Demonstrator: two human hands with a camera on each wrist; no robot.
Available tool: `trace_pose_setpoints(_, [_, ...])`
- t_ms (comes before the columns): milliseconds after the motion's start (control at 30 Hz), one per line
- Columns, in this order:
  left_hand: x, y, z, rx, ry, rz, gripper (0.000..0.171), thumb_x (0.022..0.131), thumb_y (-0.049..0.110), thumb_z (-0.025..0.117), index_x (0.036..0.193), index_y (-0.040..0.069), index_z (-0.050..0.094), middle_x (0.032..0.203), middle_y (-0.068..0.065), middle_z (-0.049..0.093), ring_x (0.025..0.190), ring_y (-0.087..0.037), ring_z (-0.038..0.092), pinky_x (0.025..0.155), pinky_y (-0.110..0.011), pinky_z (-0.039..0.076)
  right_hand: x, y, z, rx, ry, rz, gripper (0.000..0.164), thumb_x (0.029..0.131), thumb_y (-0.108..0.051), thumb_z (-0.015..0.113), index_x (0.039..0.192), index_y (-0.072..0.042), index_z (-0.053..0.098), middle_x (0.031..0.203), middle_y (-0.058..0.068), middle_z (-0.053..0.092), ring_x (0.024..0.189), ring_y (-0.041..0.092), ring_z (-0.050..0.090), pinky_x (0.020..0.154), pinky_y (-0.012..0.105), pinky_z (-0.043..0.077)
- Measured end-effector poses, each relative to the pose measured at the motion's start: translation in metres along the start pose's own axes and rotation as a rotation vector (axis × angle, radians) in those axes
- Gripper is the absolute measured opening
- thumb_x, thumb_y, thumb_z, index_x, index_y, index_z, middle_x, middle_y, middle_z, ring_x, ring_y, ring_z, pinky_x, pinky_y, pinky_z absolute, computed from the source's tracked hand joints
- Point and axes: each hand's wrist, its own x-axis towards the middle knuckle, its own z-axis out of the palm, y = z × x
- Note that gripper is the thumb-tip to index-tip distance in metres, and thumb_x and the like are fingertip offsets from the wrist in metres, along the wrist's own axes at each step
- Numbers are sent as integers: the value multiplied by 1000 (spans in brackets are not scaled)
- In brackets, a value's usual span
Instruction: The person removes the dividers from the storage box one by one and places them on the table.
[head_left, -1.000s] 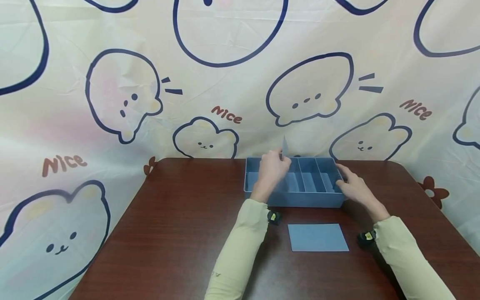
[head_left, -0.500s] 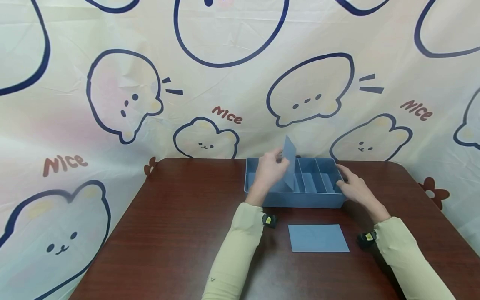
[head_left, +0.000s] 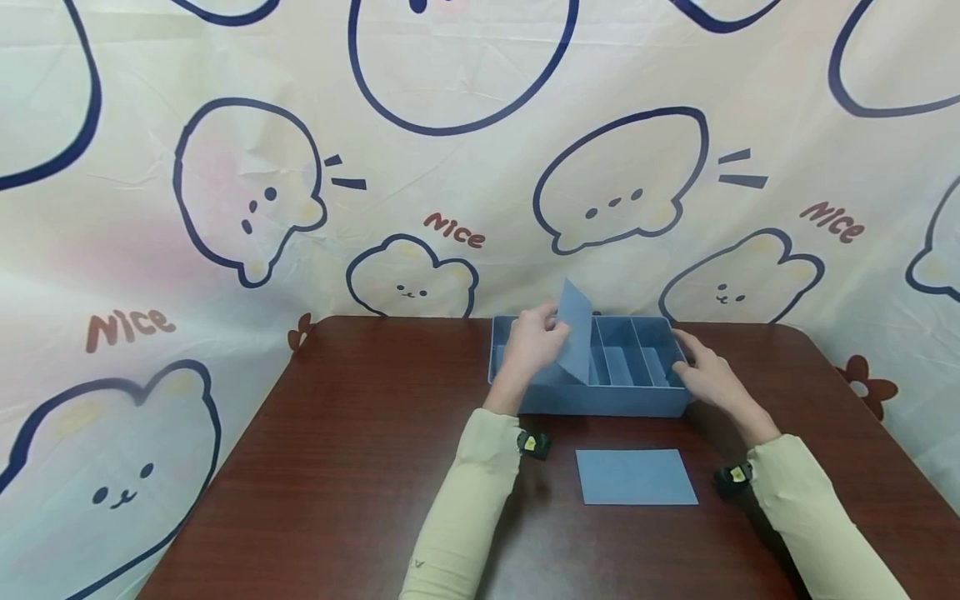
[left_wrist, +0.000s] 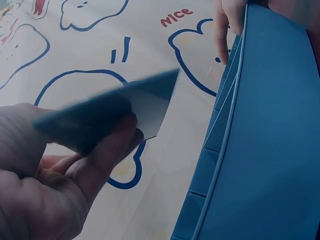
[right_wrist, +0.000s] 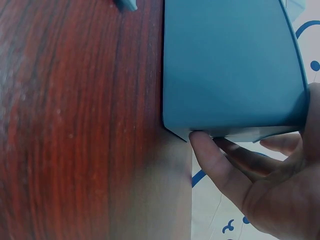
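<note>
Left hand (head_left: 534, 340) gripping panel (head_left: 575, 333), right hand (head_left: 712, 377) holding box (head_left: 603, 401).

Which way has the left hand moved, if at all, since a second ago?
Yes, slightly left: in the head view, the left hand has shifted toward the left end of the unmoved blue box.

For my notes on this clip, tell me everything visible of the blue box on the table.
The blue box is long, low and open-topped, plastic-looking, with plain walls and thin crosswise dividers. It stands upright near the far edge of the dark table. The right hand holds its right end. The left hand and the blue panel it grips hide part of its left side.
</note>
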Motion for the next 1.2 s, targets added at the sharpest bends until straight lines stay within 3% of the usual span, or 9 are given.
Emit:
trace_pose_setpoints(67, [0,-1,0,5,1,-6,44,97,18,52,141,18,54,129,-9,67,77,-19,65,65,-30,50,0,0,0,2,0,-2,64,101,-16,36,158,-12,8,157,33,20,127,59,42,77,52,57])
trace_pose_setpoints(167, [0,-3,1,2,3,-13,42,98,19,52,140,18,56,129,-9,66,101,-22,67,81,-36,55,-1,0,0,6,-2,-4,64,101,-16,36,158,-11,8,156,33,20,126,59,42,76,52,57])
trace_pose_setpoints(233, [-1,-4,1,-15,2,-16,41,98,19,52,139,18,56,129,-10,66,105,-25,67,85,-41,55,-1,0,0,6,-2,-5,64,101,-16,36,158,-11,8,156,34,20,126,59,42,76,52,57])
trace_pose_setpoints(433, [-3,-4,1,-45,4,-14,37,99,19,52,136,18,59,125,-11,68,107,-26,66,90,-46,54,0,0,0,1,1,-7,64,101,-16,36,158,-11,8,155,34,22,125,59,43,76,52,57])
trace_pose_setpoints(767, [-5,-9,0,-74,-16,-40,33,100,24,53,131,19,62,114,-9,70,96,-23,63,84,-45,54,0,1,0,4,-1,-16,64,101,-16,36,158,-12,8,156,34,21,126,59,42,73,48,58])
trace_pose_setpoints(1200, [-11,-11,-4,-53,0,-49,34,97,32,55,127,18,65,124,-8,66,101,-26,62,87,-50,54,-1,0,1,0,4,-13,64,101,-16,36,158,-11,8,155,35,22,125,59,43,74,50,58])
